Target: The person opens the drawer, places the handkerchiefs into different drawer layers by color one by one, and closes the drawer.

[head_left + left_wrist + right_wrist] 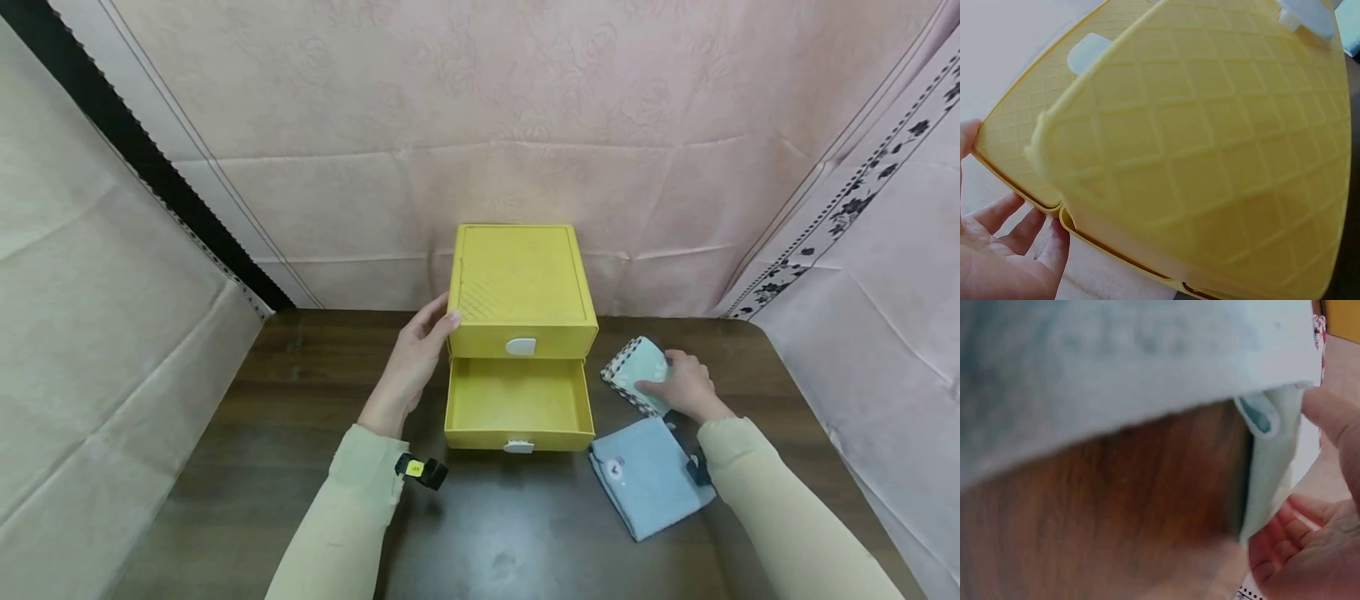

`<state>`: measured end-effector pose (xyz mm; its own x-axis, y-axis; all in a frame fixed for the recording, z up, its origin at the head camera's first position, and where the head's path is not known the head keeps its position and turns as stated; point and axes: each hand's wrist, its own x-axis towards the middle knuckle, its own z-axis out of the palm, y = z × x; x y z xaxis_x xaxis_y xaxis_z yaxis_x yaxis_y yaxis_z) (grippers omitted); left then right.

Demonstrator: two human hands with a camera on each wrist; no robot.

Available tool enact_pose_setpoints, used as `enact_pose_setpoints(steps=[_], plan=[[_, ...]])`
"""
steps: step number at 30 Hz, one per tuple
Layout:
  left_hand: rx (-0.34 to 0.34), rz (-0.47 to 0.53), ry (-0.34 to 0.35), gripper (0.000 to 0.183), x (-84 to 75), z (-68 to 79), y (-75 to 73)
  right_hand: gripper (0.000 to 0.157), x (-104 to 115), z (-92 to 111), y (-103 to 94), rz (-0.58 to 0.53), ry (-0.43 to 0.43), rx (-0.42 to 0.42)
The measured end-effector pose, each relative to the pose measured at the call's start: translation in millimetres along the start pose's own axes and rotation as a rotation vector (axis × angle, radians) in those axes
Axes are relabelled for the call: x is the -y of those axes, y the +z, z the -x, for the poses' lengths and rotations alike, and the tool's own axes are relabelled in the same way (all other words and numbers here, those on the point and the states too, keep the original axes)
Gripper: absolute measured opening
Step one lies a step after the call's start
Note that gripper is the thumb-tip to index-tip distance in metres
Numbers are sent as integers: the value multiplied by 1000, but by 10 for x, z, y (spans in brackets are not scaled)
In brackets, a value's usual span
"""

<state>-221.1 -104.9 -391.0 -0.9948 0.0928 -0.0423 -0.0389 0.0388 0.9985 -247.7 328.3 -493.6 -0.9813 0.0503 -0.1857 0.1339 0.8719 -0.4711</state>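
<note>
A yellow two-drawer box (517,275) stands on the table, its lower drawer (517,400) pulled out and bare inside. My left hand (416,354) rests against the box's left side, thumb at the upper front corner. In the left wrist view, the fingers (1013,222) lie along that side, beside the quilted drawer front (1210,137). To the right of the box, my right hand (686,385) grips a small mint pouch (637,371) with a checkered edge, thumb on one side and fingers on the other. The right wrist view shows a loop and zipper on this pouch (1272,456).
A light blue folded pouch (648,479) with a round button-like badge lies just in front of the mint one, near my right wrist. Pale cloth walls (487,167) enclose the dark wooden table (300,500) at the back and sides.
</note>
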Motion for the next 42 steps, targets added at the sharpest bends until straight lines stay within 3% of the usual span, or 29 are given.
enact_pose_setpoints(steps=[7,15,18,21,27,36,39,42], plan=[[12,2,-15,57,-42,0,6,107,17,132,-93,-10,109,17],[19,-10,-22,57,-283,207,63,113,-80,238,-104,-39,188,43],[22,-6,-18,57,-278,206,62,115,-104,247,-96,-74,225,62],[18,-6,-22,56,-176,124,35,112,-90,246,-87,-119,251,68],[13,10,-18,57,-3,9,6,95,-53,247,-69,-133,212,48],[-3,5,5,60,21,21,-9,95,44,242,-78,-103,167,5],[0,-1,8,61,26,14,-13,87,68,269,-97,-101,146,-9],[3,-4,7,61,23,11,-19,69,75,298,-138,-118,119,-29]])
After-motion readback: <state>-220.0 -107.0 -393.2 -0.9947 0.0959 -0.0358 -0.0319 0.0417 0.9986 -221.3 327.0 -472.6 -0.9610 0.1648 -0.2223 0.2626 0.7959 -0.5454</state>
